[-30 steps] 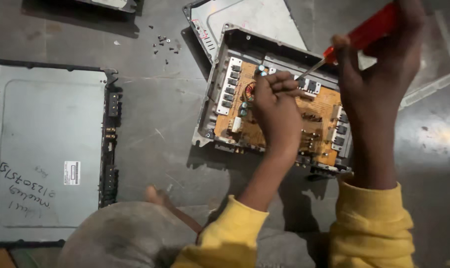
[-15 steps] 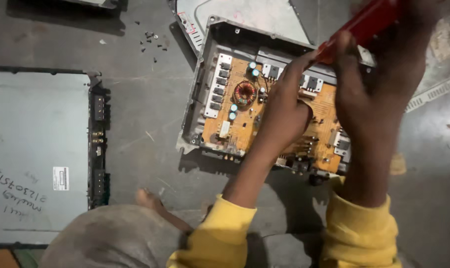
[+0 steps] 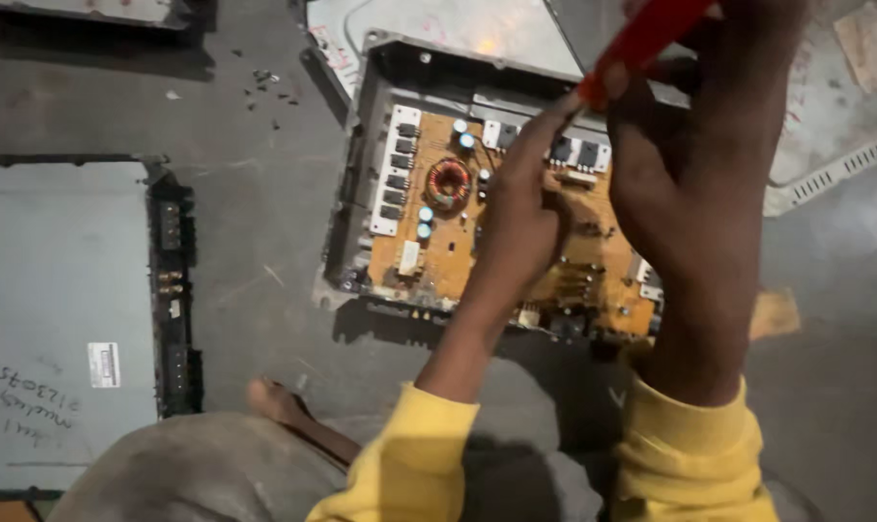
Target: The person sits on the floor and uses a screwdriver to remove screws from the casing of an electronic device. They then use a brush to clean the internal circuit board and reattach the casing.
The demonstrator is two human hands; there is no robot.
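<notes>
1. Orange circuit board point(image 3: 438, 242), flat and rectangular, studded with a copper coil, blue capacitors and black chips; seated in a shallow grey metal casing point(image 3: 356, 184) on the concrete floor point(image 3: 255, 242).
2. Right hand point(image 3: 699, 184) closed around a red-handled screwdriver point(image 3: 641, 39), slanted above the board.
3. Left hand point(image 3: 520, 208) on the board, fingertips pinched near the screwdriver shaft.
4. Closed grey metal case point(image 3: 61, 309) lying well apart to the left.
5. Versus 0.5 s ago: view closer, hands little changed.

Two hands show, the left hand point(image 3: 517, 217) and the right hand point(image 3: 694, 184), with one red-handled screwdriver point(image 3: 641, 39). There is one open metal case point(image 3: 361, 174) holding one orange circuit board point(image 3: 448, 251), one copper coil point(image 3: 448, 181), four small blue capacitors point(image 3: 425, 214), one closed grey unit point(image 3: 61, 290), and one bare foot point(image 3: 279, 401).
</notes>
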